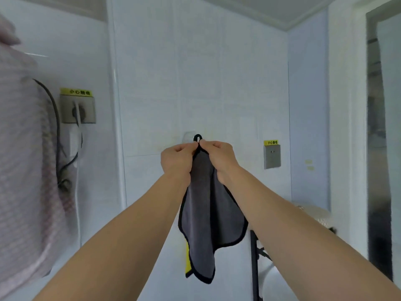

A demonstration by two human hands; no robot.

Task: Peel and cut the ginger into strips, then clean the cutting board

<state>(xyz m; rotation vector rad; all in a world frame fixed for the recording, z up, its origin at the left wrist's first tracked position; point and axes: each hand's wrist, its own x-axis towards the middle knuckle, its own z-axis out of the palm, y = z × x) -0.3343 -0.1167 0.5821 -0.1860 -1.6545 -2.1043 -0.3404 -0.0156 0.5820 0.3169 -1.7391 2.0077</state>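
Fingers on loop, cloth vertical

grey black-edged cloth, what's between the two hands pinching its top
In the head view, the black hanging loop of the grey black-edged cloth sticks up between the left hand and right hand, by a clear wall hook.

Grey cloth with a black edge and a yellow back side. Black loop on top. Pale bluish-white wall tiles. Pink towel with tiny squares. Yellow labels with dark letters above grey wall plates. Black cord.
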